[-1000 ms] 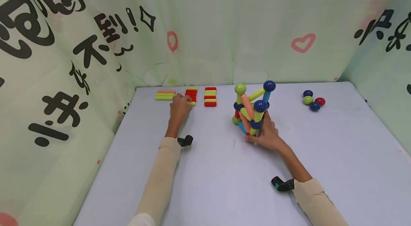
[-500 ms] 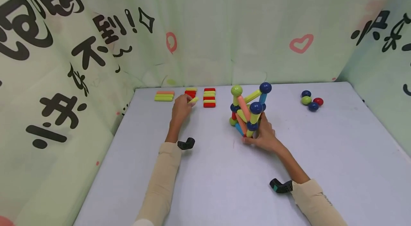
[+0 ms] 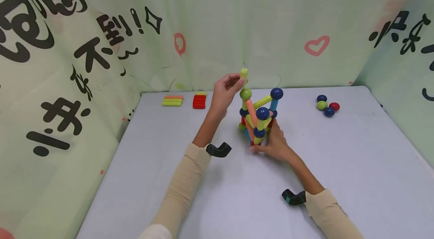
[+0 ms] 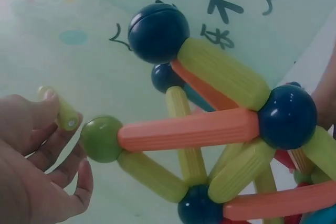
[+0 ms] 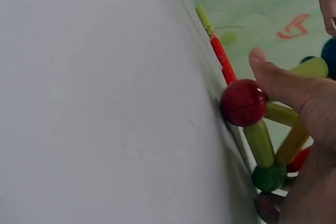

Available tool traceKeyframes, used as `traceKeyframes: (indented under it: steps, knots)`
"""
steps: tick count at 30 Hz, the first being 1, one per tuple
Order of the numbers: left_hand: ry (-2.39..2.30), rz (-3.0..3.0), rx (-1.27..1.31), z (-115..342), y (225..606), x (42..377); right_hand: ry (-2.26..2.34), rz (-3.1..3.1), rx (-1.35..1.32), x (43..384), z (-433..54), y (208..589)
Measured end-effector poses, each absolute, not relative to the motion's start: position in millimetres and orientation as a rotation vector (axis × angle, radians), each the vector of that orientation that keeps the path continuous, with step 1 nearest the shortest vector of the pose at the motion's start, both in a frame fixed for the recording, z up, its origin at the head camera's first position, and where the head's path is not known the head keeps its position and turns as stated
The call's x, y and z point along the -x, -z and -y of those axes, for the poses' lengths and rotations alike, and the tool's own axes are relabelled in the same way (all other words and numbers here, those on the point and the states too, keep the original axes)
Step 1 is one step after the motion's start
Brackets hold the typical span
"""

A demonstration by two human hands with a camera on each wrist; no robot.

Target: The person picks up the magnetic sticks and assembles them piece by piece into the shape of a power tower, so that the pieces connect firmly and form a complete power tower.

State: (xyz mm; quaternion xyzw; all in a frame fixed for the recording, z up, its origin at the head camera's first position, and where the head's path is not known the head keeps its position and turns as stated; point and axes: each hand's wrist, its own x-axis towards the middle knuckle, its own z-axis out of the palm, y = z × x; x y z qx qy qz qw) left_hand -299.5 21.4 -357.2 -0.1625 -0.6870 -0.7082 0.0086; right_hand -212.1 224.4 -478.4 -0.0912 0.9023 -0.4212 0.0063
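My left hand pinches a yellow-green magnetic stick between thumb and fingers. It holds the stick nearly upright, just above the green ball at the top left of a ball-and-stick structure. In the left wrist view the stick's end is very close to that green ball; whether they touch I cannot tell. The structure joins blue, green and red balls with yellow-green, orange and blue sticks. My right hand grips its base from the right; the thumb lies by a red ball in the right wrist view.
At the table's back left lie an orange stick with yellow-green sticks, and a row of red sticks. Several loose balls in blue, green and red sit at the back right. A curtain hangs behind the table.
My left hand has picked up a yellow-green stick from the red row and carried it right and up to the structure's top. The right hand keeps its grip on the base.
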Motion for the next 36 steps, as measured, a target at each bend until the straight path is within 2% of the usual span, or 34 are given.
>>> traceKeyframes:
  steps: [4, 10, 17, 29, 36]
  knots:
    - [2.182, 2.204, 0.554, -32, 358, 298, 1.35, -2.629, 0.363, 214, -243, 462]
    - [2.172, 2.214, 0.623, -36, 365, 298, 1.418, -2.535, 0.275, 218, -272, 425]
    - [1.919, 2.341, 0.705, -40, 365, 301, 1.756, -2.793, 0.239, 233, -265, 394]
    - [1.395, 2.69, 0.812, -52, 360, 297, 2.056, -2.794, 0.32, 242, -249, 396]
    - [1.437, 2.678, 0.825, -48, 361, 299, 2.028, -2.755, 0.322, 240, -249, 399]
